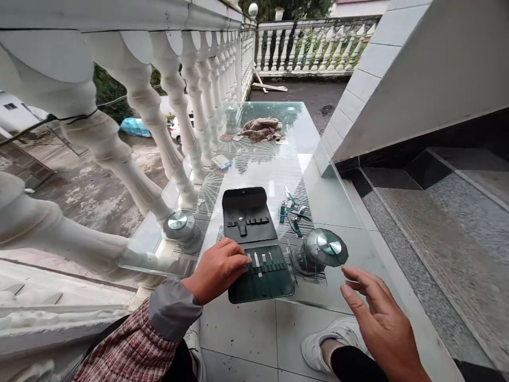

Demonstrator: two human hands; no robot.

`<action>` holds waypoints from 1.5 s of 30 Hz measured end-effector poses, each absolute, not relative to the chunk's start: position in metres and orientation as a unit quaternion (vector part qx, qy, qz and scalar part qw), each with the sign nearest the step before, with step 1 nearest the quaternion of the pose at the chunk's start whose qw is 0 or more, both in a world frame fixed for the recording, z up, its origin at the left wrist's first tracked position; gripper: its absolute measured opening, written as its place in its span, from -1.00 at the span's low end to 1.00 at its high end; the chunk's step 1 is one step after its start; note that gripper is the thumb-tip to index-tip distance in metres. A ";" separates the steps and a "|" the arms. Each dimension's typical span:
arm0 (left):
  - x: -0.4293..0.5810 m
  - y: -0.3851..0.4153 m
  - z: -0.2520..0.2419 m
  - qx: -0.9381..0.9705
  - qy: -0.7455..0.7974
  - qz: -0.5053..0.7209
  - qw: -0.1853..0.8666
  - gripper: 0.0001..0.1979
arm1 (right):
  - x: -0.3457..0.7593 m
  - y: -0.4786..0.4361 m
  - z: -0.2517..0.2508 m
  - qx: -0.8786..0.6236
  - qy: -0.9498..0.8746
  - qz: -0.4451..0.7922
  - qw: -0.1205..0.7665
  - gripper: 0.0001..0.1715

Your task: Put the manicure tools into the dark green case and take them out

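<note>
A black manicure case point(254, 294) lies unfolded on the glass table. Several slim metal nail tools point(263, 261) sit in the slots of its near half, while the loops of its far half hold nothing. My left hand point(218, 268) is closed at the case's left edge, fingertips over the leftmost tools; what lies under them is partly hidden. To the right of the case, my right hand point(377, 315) hovers near the table's near edge, thumb and fingers apart, holding nothing. Several nail clippers and small metal tools point(293, 212) lie loose just right of the case.
The glass tabletop point(338, 207) rests on faceted supports with round metal caps point(329, 243). A crumpled brown cloth point(261, 130) and a small card point(221, 162) lie farther back. A white balustrade point(147, 111) runs along the left; stone steps point(441, 196) rise on the right.
</note>
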State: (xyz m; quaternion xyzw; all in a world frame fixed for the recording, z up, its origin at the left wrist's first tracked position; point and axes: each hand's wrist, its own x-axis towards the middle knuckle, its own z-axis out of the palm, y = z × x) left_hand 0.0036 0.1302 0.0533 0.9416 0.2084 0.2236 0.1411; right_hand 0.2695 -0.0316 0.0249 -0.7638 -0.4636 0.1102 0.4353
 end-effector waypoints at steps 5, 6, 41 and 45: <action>0.008 0.129 0.052 0.948 0.189 0.218 0.133 -0.84 | 0.274 -0.024 0.019 -0.753 -0.498 0.065 0.425 -0.63; 0.008 0.129 0.051 0.950 0.187 0.212 0.128 -0.84 | 0.274 -0.023 0.017 -0.747 -0.518 0.051 0.414 -0.64; 0.008 0.129 0.044 0.967 0.200 0.129 0.090 -0.89 | 0.295 -0.028 -0.007 -0.713 -0.639 -0.187 0.222 -0.56; 0.008 0.129 0.047 0.967 0.200 0.124 0.095 -0.91 | 0.294 -0.031 -0.009 -0.709 -0.648 -0.197 0.197 -0.52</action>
